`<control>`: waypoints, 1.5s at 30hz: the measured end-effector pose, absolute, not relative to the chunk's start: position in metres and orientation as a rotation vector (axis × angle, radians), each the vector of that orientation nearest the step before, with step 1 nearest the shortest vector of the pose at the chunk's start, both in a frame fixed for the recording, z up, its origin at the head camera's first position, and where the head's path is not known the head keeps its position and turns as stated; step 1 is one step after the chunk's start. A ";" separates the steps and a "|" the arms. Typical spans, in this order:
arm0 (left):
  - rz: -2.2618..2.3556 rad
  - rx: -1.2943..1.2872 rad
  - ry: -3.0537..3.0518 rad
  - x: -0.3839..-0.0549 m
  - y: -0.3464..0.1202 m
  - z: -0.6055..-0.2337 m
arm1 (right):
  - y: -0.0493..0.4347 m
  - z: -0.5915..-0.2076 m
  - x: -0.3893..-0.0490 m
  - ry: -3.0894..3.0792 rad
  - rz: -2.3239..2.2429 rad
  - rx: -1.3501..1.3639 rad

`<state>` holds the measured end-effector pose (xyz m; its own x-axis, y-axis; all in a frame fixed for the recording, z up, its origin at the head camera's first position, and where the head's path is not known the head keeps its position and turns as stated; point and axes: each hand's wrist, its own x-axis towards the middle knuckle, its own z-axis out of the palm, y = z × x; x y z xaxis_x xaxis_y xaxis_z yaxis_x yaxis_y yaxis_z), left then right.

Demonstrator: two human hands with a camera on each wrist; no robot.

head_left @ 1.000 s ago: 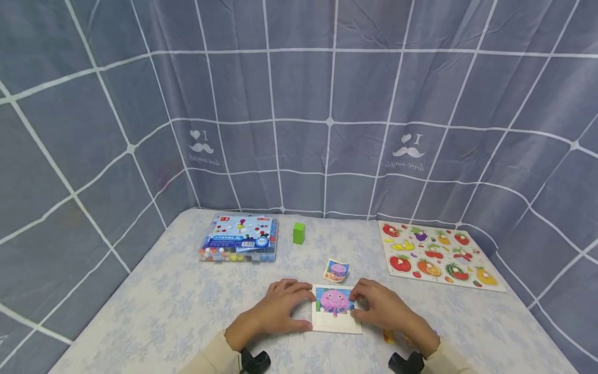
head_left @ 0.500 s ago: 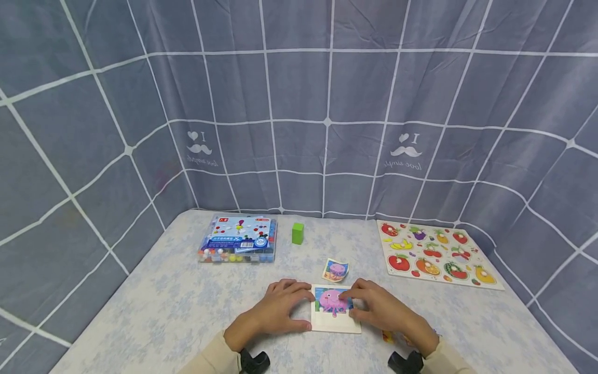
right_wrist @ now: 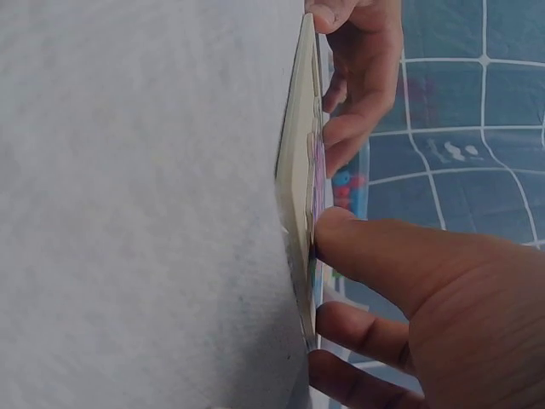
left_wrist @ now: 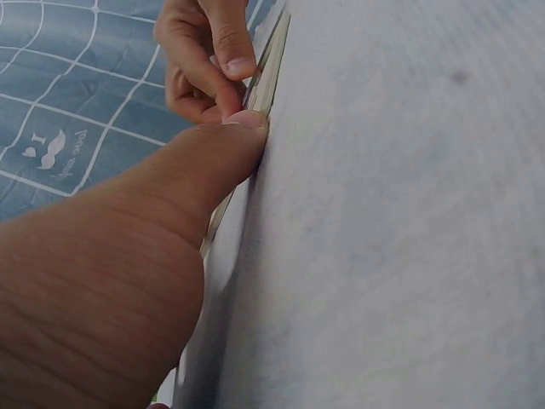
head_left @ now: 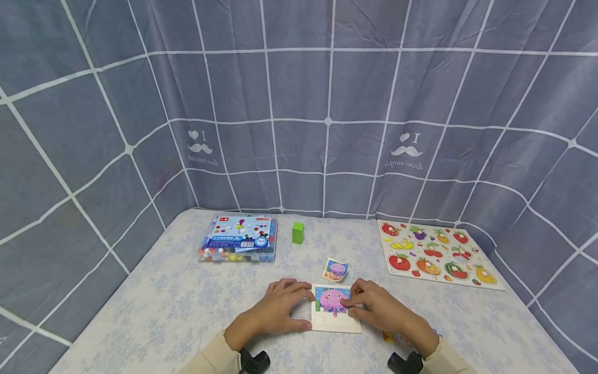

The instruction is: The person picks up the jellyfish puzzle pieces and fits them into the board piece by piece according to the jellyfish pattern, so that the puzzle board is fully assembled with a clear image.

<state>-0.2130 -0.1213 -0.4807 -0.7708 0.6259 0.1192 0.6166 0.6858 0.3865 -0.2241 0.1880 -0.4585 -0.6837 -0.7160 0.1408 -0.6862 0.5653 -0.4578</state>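
Note:
A small pale puzzle board (head_left: 334, 324) lies on the table between the hands, with a pink octopus picture (head_left: 333, 300) on its upper part and a bare cream strip along its near side. My left hand (head_left: 282, 307) rests at the board's left edge, thumb and forefinger spread apart along it; the thumb tip (left_wrist: 249, 121) touches the edge. On the board's right side, my right hand (head_left: 380, 305) has bent fingers and appears to pinch a puzzle piece at the picture's lower right. Its fingertips (right_wrist: 334, 223) hide most of that piece.
Beyond the board lies a curled octopus picture card (head_left: 336, 270). Farther back are a green block (head_left: 298, 233) and a clear box (head_left: 238, 239) of coloured balls. A fruit puzzle board (head_left: 436, 254) lies right. Loose colourful pieces (head_left: 389, 336) sit under the right wrist.
My right fingertips have shifted left from the picture's right edge onto the picture, then slightly down. The left hand and the board stay in place.

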 end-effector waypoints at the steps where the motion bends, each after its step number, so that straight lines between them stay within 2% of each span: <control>1: 0.647 1.055 2.863 -0.213 -0.121 -0.481 | 0.188 -0.459 -0.224 2.728 -0.754 -1.231; 17: 0.642 1.031 2.855 -0.213 -0.124 -0.482 | 0.193 -0.456 -0.223 2.673 -0.801 -1.096; 27: 0.669 1.085 2.848 -0.213 -0.120 -0.484 | 0.236 -0.450 -0.205 2.658 -0.805 -0.816; 34: 0.690 1.119 2.852 -0.211 -0.119 -0.483 | 0.259 -0.453 -0.189 2.754 -0.656 -0.836; 45: 0.656 1.070 2.860 -0.213 -0.122 -0.481 | 0.263 -0.452 -0.183 2.779 -0.641 -0.783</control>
<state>-0.2127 -0.1221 -0.4812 -0.7652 0.6310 0.1274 0.6235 0.6771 0.3909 -0.1825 0.2626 -0.4525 -0.8440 -0.5331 -0.0580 -0.4539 0.7678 -0.4521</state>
